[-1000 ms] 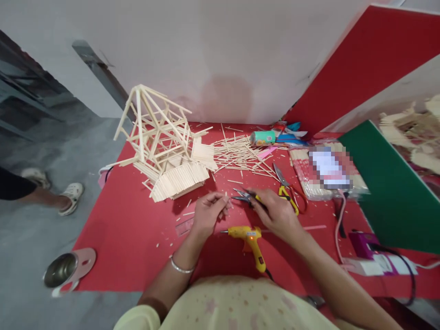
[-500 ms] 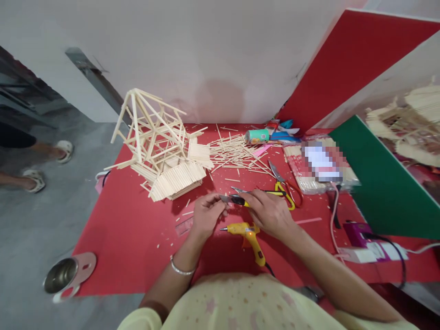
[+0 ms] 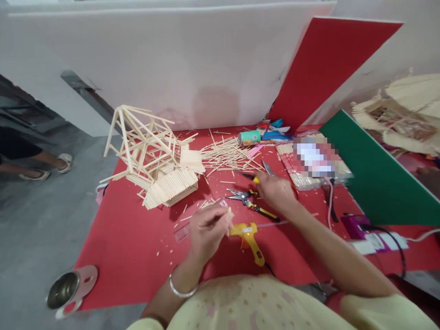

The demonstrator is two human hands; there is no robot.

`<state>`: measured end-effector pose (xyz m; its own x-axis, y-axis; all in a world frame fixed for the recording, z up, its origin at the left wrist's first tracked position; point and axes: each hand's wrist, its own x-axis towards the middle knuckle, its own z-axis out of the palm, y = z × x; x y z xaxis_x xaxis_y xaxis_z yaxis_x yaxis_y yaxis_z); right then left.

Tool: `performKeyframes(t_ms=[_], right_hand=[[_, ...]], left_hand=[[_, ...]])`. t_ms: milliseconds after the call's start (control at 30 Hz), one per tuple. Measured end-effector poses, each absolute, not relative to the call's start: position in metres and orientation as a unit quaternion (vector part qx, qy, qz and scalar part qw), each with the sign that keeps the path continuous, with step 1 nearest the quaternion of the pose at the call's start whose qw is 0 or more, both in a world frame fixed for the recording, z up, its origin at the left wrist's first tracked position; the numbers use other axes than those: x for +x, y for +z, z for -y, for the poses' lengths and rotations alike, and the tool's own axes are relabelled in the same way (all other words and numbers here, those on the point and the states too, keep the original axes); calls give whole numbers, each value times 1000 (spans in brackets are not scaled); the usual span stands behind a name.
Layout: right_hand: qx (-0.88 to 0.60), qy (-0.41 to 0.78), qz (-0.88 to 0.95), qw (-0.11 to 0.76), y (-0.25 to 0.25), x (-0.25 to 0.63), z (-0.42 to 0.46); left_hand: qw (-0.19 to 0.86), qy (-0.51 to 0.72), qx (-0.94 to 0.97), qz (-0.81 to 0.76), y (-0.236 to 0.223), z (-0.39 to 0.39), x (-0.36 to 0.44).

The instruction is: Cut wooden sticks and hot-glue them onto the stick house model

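Pale wood, just a tiny stick piece [image 3: 230, 210], is what I've got at the fingertips of the left hand [image 3: 209, 231], pinched narrow around it with only the end poking out. Right of that and further out, the right hand [image 3: 277, 192] is wrapped round a yellow-and-black knife [image 3: 256, 180], dark end pointing left. Open pliers [image 3: 244, 196] lie between the hands. Just right of the left hand is the glue gun [image 3: 253, 247], its orange light on, nozzle hidden from me behind the fingers. Beyond the left hand sits the stick model [image 3: 170, 187], with loose sticks [image 3: 227, 156] to its right.

What worries me: that light says the gun's probably hot, so a small drop of the left hand could mean a burn. And with a piece that short, a blade slipping off it would go straight into a fingertip.

Compared with half a second ago, the knife was right at the left fingertips; now it's well apart, up and to the right, and the pliers show properly instead of being half covered.
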<state>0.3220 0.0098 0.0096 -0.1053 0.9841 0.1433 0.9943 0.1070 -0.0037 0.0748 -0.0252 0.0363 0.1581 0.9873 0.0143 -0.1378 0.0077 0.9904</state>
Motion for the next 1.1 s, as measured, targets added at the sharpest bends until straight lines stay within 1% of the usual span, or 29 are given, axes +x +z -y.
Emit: performKeyframes(t_ms=[67,133,200,333,400,467,533,567,600,667,867,1100], right_hand=[[-713,-48,699,21,10,334,-21],[-718,-47,695,9,8,339,-30],[-708,-40,705,9,2,337,-38],[-681,-26,731,28,-5,325,-48],[-653,-48,751,84,0,315,-44],[-607,-58,769,191,13,299,-31],[-550,-19,772,317,28,279,-12],[-521,-3,774,360,35,268,-2],[-509,4,772,380,41,257,6],[-493,-11,776,392,47,239,18],[-478,-78,789,377,41,218,18],[-451,-40,802,390,46,210,11]], left_hand=[[595,497,471,-421,36,27,77],[629,514,398,-427,32,25,81],[653,524,345,-423,28,21,85],[687,510,313,-413,28,14,87],[691,511,301,-412,30,12,84],[684,522,296,-416,31,10,82],[672,529,300,-424,31,9,81],[667,530,302,-427,32,8,81],[665,531,304,-429,32,8,81],[668,529,302,-427,33,8,82],[665,532,305,-427,33,11,76],[547,555,427,-458,29,11,61]])
